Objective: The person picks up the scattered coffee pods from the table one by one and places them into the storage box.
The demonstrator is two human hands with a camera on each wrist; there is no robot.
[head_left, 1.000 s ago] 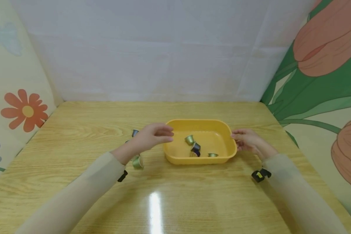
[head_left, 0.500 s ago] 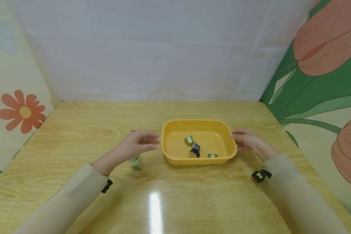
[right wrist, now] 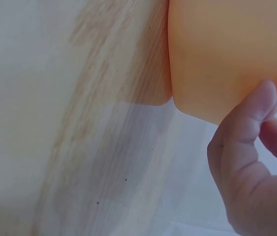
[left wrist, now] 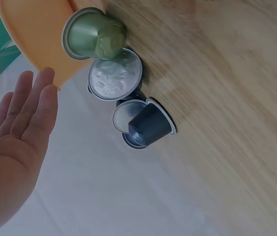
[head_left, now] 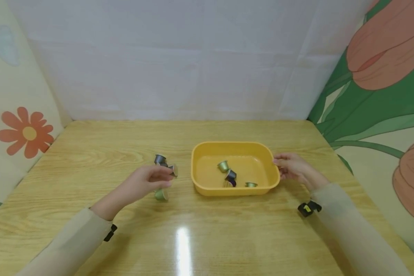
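Observation:
My left hand (head_left: 138, 186) hovers over a small cluster of coffee capsules on the table, left of a yellow basin (head_left: 234, 191). Its fingers are extended and hold nothing in the left wrist view. That cluster has a green capsule (left wrist: 94, 34), one with its silver lid (left wrist: 115, 76) facing up, and a dark capsule (left wrist: 153, 123) leaning among others. Part of it is hidden behind my left hand in the head view. My right hand (head_left: 294, 168) pinches the basin's right rim between thumb and fingers.
Inside the basin lie several capsules: a green capsule (head_left: 223, 166), a dark capsule (head_left: 230, 174), and others near the front wall. The wooden table (head_left: 227, 230) meets a white cloth (head_left: 193, 76) at the back. Flower-patterned panels flank both sides.
My left hand has moved from the basin's left rim leftward and toward me, to the loose capsules. The basin shifted slightly left at first. My right hand stays on its rim.

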